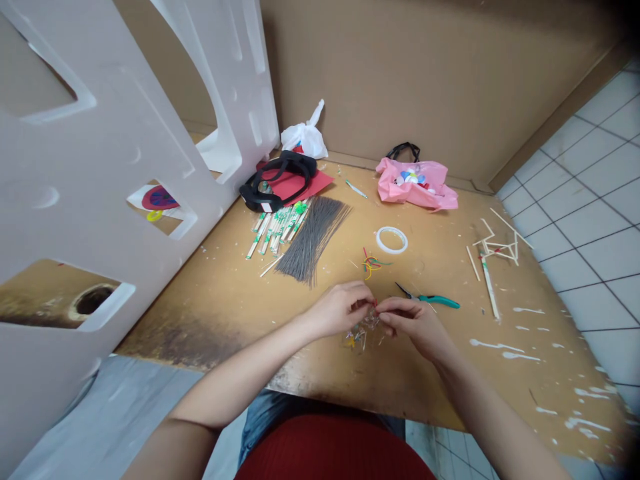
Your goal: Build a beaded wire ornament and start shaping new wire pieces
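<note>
Your left hand and right hand meet above the front of the table, thumb and fingers of each drawn together in a pinch on a small red piece between the fingertips; its exact shape is too small to tell. Just below your fingers lies a loose heap of tiny clear and yellow bits. Near your right hand, beyond its knuckles, rest pliers with teal handles. Ahead of your hands are a little tangle of red, yellow and green strands and, farther back, a white tape roll. To the left of these, a bundle of thin grey wires lies beside green-printed wooden sticks, with a black headset on a red sheet behind them. At the back sit a white plastic bag and a pink plastic bag. Well to your right stands or lies a frame of joined sticks, you cannot tell which.
</note>
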A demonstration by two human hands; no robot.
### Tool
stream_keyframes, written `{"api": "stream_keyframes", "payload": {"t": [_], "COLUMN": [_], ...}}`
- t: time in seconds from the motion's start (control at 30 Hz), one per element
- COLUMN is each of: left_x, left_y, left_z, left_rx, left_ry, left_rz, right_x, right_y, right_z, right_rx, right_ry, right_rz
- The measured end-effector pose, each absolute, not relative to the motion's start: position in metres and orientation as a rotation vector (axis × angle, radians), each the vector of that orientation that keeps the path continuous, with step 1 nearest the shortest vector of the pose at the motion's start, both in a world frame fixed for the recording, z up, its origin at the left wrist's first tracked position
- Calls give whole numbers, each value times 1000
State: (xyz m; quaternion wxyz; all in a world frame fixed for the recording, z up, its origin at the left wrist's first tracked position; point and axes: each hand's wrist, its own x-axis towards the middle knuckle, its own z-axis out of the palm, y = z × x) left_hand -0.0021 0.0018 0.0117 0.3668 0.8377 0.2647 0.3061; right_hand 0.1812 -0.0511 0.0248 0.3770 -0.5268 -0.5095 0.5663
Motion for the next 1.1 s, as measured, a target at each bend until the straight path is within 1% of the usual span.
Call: {"api": "stream_keyframes", "payload": {"t": [0.1, 0.23, 0.37, 0.5, 0.63, 0.87, 1.1], "left_x": [-2, 0, 2, 2, 1, 2, 4], "left_y": [-1, -5, -9, -12, -12, -11, -15], "left_z": [14, 15, 16, 17, 18, 17, 21], "left_rx": [2198, 2307, 2524, 2747, 2895, 2870, 2878], "left_ry": [714, 756, 747, 727, 696, 706, 723], "left_rz": [801, 798, 758, 636, 560, 522, 437], "right_x": [182, 183, 186, 186, 183, 186, 187], "right_y": [-53, -53, -49, -41, -35, -34, -22], "right_z": [20, 22, 30, 42, 51, 47, 60], "right_rx": [-1415, -1423, -1491, -1577, -1649, -1641, -1723], "right_ry": [-1098, -1054, -1174, -1260, -1299, -1326, -1704], "right_rz": [1441, 1433, 1505, 1592, 1601, 1601, 1592]}}
